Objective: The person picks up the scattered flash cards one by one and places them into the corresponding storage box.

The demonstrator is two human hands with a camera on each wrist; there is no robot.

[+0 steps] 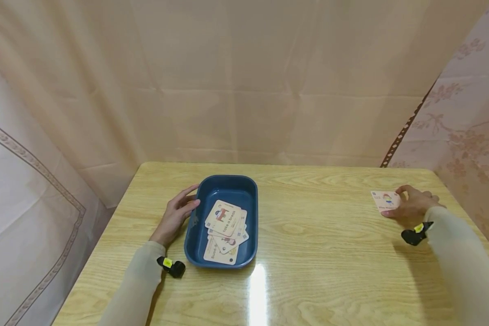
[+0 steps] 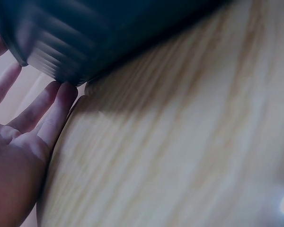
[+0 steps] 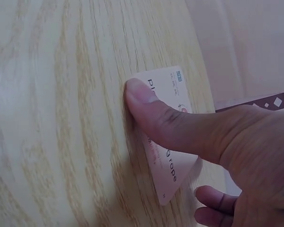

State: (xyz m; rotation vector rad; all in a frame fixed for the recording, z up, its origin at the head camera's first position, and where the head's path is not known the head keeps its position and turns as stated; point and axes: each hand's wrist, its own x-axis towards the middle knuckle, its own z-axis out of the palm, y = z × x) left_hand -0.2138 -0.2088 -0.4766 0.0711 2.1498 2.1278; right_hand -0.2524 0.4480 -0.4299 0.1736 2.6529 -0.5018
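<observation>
A blue tray (image 1: pixel 228 192) stands on the left half of the table, with several picture cards (image 1: pixel 225 219) lying in a loose pile in it. My left hand (image 1: pixel 174 218) is at the tray's left side, its fingers extended. In the left wrist view, fingertips touch the outside of the tray wall (image 2: pixel 85 38). Far to the right, my right hand (image 1: pixel 417 202) pinches one printed card (image 1: pixel 385 200) by its right part. The right wrist view shows the thumb lying across this card's (image 3: pixel 162 175) face, partly covering its words and picture. Fingers under the card are hidden.
The wooden table (image 1: pixel 309 235) has its back edge along a beige curtain (image 1: pixel 236 90). A patterned curtain (image 1: pixel 472 122) hangs at the right, and a pale cloth (image 1: pixel 28 217) at the left. Black wrist devices (image 1: pixel 172 266) are strapped to both wrists.
</observation>
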